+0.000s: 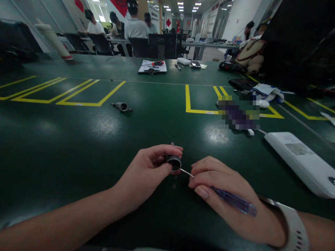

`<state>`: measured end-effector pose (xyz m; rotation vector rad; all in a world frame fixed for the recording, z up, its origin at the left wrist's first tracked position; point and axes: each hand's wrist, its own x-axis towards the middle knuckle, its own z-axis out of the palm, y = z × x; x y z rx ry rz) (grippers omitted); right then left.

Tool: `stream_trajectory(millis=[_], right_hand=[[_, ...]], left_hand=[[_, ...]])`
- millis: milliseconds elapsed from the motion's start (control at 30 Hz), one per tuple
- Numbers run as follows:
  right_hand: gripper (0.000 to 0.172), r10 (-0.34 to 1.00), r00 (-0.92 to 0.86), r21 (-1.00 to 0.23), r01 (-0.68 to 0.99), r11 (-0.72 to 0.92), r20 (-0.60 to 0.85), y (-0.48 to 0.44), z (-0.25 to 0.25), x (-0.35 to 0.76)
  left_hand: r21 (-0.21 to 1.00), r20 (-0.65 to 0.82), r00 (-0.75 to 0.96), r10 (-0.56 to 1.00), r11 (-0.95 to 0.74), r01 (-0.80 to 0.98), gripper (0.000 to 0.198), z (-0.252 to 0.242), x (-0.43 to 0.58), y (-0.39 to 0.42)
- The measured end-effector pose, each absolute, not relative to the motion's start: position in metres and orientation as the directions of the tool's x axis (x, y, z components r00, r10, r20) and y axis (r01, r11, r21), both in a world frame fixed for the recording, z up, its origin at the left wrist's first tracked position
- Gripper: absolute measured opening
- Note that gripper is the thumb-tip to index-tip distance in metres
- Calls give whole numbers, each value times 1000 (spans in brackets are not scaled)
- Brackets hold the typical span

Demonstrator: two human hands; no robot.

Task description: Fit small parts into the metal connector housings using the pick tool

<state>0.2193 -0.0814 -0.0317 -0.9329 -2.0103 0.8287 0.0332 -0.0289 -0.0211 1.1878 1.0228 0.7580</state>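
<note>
**Hollow Grey Metal Cup in Left Hand, Clear Violet-Handled Screwdriver in Right Hand**

On the dark green tabletop, two small grey metal rings are lying just on your side of the cup. To your right, a rounded white rectangular device is resting; beyond it, a crumpled white-and-blue cloth is lying. Ahead and to the left, a second hollow grey metal part is lying on its side near yellow tape markings. Farther off, a clipboard with white paper is carrying a red-and-black screwdriver.

Your left thumb and fingers are closing around the cup, covering much of its outer wall. Its mouth is facing you, and the screwdriver's thin metal shaft is reaching into it; the dark interior is hiding the tip and any contents. Your right fingers are wrapping the violet handle.
</note>
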Motion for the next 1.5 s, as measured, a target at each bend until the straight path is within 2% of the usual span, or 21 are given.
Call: stream_trajectory(millis=[400, 633, 767, 1033, 1367, 1500], right_hand=[[16, 843, -386, -796, 331, 506, 375, -83, -30, 216], [14, 861, -386, -818, 337, 466, 331, -82, -29, 215], [14, 894, -319, -866, 292, 407, 313, -79, -26, 212], [17, 951, -253, -944, 232, 235, 175, -74, -24, 213], [14, 871, -315, -824, 315, 471, 378, -83, -29, 213], [14, 840, -376, -760, 382, 526, 392, -86, -30, 212]], left_hand=[[979, -202, 383, 902, 185, 81, 20, -22, 33, -30], [983, -103, 392, 914, 33, 182, 22, -25, 32, -31], [976, -62, 402, 913, -28, 214, 24, -25, 33, -31], [964, -8, 395, 919, -98, 247, 26, -26, 32, -30], [981, -34, 369, 929, -39, 189, 28, -25, 31, -29], [982, -39, 359, 933, -30, 184, 26, -24, 33, -29]])
